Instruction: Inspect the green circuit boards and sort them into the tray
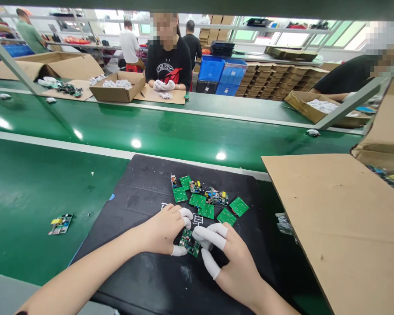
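A small green circuit board (189, 243) is between my hands, component side up, over the black mat (141, 192). My left hand (172, 227), with white finger cots, grips the board's left side between fingers and thumb. My right hand (226, 253), also in white cots, has its fingertips at the board's right edge, thumb and fingers apart; whether something tiny is between the fingers is hidden. Beyond my hands lies a loose group of green boards (206, 211), several face down, with component-covered boards (216, 196) among them.
A lone board (61, 224) lies on the green surface at left. A cardboard sheet (335, 210) rises at right beside a box of boards (387, 177). Across the green belt (184, 135), a person (170, 61) works near an open carton (118, 89).
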`<move>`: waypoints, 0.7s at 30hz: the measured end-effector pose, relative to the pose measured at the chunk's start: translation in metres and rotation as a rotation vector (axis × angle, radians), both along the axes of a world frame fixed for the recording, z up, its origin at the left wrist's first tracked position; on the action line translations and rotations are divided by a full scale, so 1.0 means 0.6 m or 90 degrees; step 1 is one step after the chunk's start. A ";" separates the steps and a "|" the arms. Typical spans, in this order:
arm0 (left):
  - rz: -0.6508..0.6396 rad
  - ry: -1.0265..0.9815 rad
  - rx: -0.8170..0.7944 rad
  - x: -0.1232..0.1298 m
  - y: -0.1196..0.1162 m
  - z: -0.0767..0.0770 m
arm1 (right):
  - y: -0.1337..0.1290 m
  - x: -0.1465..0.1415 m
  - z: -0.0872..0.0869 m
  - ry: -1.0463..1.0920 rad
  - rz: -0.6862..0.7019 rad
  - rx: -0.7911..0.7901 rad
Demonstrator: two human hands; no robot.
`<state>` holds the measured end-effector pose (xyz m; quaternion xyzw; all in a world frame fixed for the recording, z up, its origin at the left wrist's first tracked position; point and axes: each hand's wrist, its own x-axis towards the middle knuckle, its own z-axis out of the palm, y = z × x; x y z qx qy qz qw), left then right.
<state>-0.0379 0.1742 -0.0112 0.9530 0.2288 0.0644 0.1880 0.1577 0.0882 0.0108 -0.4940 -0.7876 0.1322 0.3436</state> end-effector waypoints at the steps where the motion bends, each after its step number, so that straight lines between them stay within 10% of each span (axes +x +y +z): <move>1: -0.001 0.002 -0.002 0.000 0.000 0.000 | 0.000 0.000 0.003 0.013 -0.005 0.016; 12: 0.003 -0.003 -0.011 0.000 -0.001 -0.003 | -0.022 -0.013 -0.044 -0.280 0.038 0.111; 21: 0.000 0.001 0.007 -0.001 -0.002 -0.004 | 0.003 -0.002 -0.012 0.032 0.015 -0.029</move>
